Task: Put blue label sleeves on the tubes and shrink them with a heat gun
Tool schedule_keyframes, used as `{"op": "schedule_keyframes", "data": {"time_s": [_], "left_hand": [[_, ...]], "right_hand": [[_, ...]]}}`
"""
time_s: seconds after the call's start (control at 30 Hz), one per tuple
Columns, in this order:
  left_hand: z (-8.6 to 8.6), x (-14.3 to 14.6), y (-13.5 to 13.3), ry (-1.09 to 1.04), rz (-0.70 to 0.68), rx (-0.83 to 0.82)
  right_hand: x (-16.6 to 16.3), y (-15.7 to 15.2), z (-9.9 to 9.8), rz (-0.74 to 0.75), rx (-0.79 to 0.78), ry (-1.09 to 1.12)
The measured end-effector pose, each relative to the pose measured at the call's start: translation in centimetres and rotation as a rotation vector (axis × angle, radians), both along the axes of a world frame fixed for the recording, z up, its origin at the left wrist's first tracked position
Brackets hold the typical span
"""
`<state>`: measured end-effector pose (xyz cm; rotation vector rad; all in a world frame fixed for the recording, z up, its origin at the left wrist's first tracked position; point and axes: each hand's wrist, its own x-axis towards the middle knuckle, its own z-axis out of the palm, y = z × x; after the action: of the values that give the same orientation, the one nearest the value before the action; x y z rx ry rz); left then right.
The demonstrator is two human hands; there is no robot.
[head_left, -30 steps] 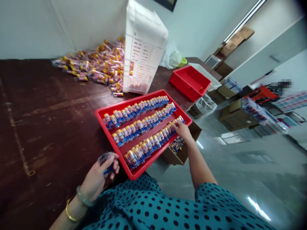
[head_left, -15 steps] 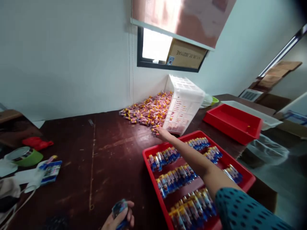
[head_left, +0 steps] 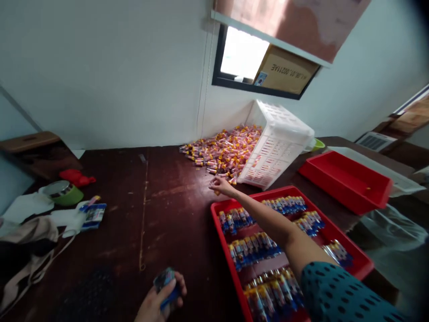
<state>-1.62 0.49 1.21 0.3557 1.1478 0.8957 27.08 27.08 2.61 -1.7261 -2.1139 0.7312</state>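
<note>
My right hand is stretched far forward over the dark wooden table, fingers pinched on a small tube with a yellow end, at the near edge of a heap of pink and yellow tubes. My left hand rests at the bottom edge, curled round a small blue and clear wrapper. Under my right arm lies a red tray with three rows of blue-wrapped tubes.
A white slotted crate lies tipped on its side against the heap. A second red tray sits at the right. At the left edge are a green tape roll, a red object, papers and a blue packet.
My right hand left the tray's right end, reached to the heap and has drawn back slightly with a tube. The view swung up and left. The left hand keeps its wrapper.
</note>
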Motion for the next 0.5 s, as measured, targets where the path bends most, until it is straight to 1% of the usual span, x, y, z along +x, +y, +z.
{"op": "schedule_keyframes", "data": {"time_s": [0.07, 0.13, 0.2, 0.27, 0.33, 0.37, 0.43, 0.5], "left_hand": [[1.1, 1.2, 0.5, -0.041, -0.007, 0.033], [1.8, 2.7, 1.0, -0.086, 0.015, 0.093], [2.0, 4.2, 1.5, -0.127, 0.074, 0.168], [1.7, 5.3, 1.6, -0.129, 0.185, 0.229], [1.2, 5.8, 1.1, -0.095, 0.248, 0.263], [1.0, 5.8, 0.7, -0.081, 0.250, 0.263], [0.7, 5.6, -0.3, -0.090, 0.216, 0.213], [0.7, 5.2, -1.1, -0.168, 0.213, 0.125]], "right_hand": [[-2.7, -3.6, 0.3, 0.070, -0.043, 0.120], [-5.3, -8.3, 0.8, 0.165, -0.074, 0.348], [-7.4, -13.3, 1.6, 0.274, -0.086, 0.564], [-8.5, -17.3, 2.4, 0.374, -0.062, 0.600], [-8.7, -19.7, 2.7, 0.439, -0.068, 0.571], [-8.5, -20.3, 2.6, 0.445, -0.089, 0.582], [-7.9, -20.9, 2.0, 0.374, -0.144, 0.674], [-7.3, -21.3, 1.0, 0.242, -0.176, 0.796]]}}
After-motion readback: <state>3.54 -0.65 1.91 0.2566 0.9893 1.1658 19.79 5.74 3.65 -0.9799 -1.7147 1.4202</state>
